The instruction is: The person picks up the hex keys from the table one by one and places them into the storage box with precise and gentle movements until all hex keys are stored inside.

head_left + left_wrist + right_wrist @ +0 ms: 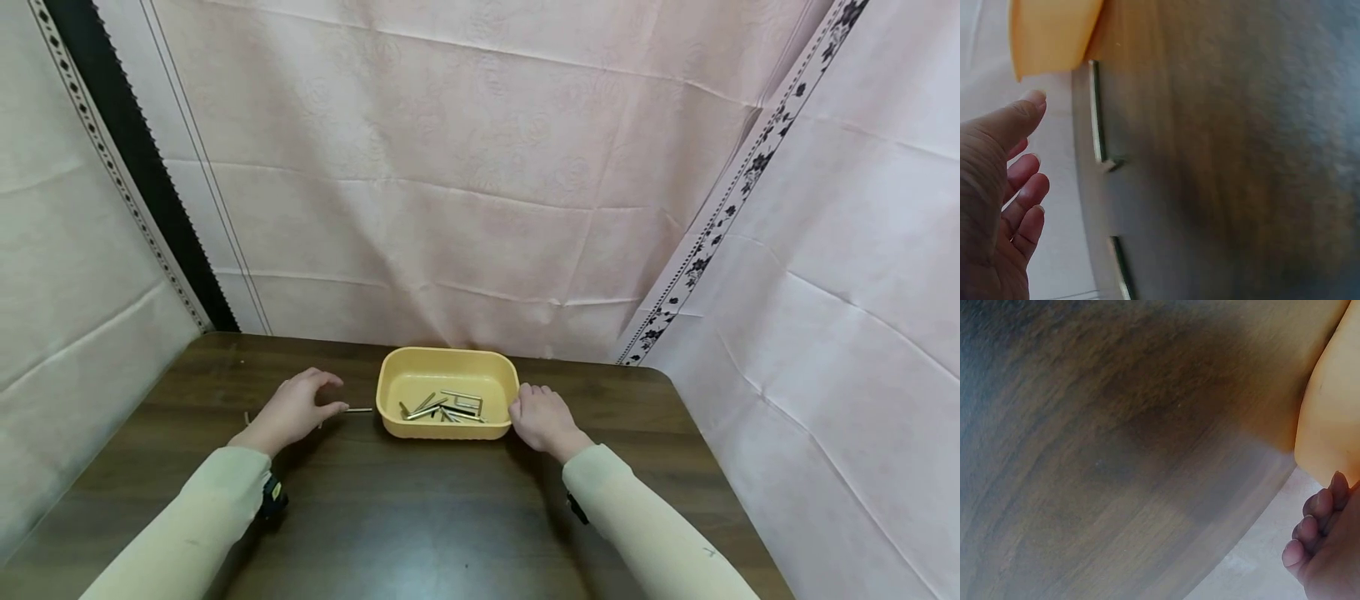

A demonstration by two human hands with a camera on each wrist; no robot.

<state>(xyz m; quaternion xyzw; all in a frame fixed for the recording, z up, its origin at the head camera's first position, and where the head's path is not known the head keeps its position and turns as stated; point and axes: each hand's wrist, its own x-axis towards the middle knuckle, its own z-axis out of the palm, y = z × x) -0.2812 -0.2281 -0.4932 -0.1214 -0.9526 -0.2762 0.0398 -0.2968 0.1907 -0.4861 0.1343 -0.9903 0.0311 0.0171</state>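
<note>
My left hand [296,408] hovers over the table left of the yellow tray, thumb and fingers apart with nothing between them. Just past the thumb lies an L-shaped hex key [1097,112], its long arm pointing at the tray. A second metal rod [1120,265] lies farther left, partly cut off by the left wrist view. At the tray's right end, my right hand [546,419] grips the rim of the yellow tray [446,431], with fingers curled against its outer wall; the thumb is hidden in the right wrist view. Several metal hex keys [427,410] lie jumbled inside the tray.
The dark wooden table [390,517] carries the tray near its back edge. Pale cloth curtains [450,183] hang behind and along both sides of the table.
</note>
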